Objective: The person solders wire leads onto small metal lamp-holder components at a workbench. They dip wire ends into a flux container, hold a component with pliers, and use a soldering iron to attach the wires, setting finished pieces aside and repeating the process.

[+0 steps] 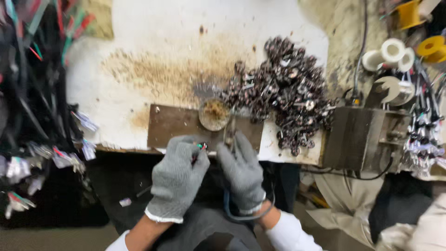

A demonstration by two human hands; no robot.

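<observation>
Small wired part (201, 146) pinched in gloved left hand (178, 176), soldering tool (229, 135) gripped in right hand (241, 171), near tabletop (139, 93) edge.

Heap of small dark wound coils (288, 88) on a stained white bench (153, 56). Round brown-crusted pot (214, 115) on a brown plate (172, 125). Grey metal box (357, 137) right; white (392, 50) and yellow spools (432, 49) beyond. Wire bundles (32, 93) left.

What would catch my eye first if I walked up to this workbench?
Probably the two grey knitted-glove hands at the near edge: the left hand pinches a small wired part with a green tip, and the right hand holds a thin metal tool. To their right, a big heap of dark metallic small parts covers the stained white tabletop.
</observation>
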